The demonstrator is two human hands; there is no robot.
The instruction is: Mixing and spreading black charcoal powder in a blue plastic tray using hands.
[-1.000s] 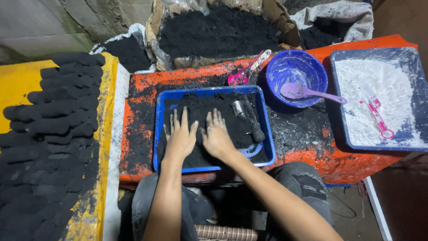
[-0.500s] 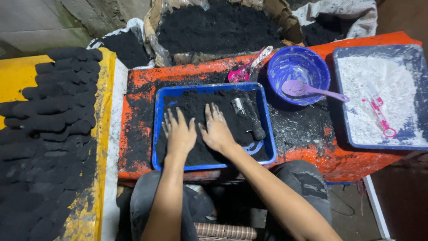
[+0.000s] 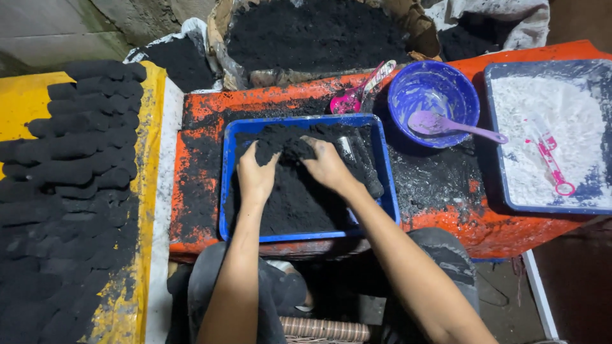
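Observation:
A blue rectangular tray (image 3: 390, 199) on an orange table holds loose black powder (image 3: 294, 197). My left hand (image 3: 255, 173) and my right hand (image 3: 327, 164) are both dug into the powder at the far half of the tray, fingers curled around a heap of it between them. A dark cylindrical tube (image 3: 365, 167) lies in the tray just right of my right hand.
Rows of black pressed sticks (image 3: 70, 178) lie on a yellow board at left. A blue bowl (image 3: 433, 95) with a purple spoon, a pink scoop (image 3: 357, 95), a tray of white powder (image 3: 548, 137) and sacks of black powder (image 3: 312, 35) stand beyond.
Both hands went from lying flat on the powder to reaching farther into the tray and curling around a heap of it.

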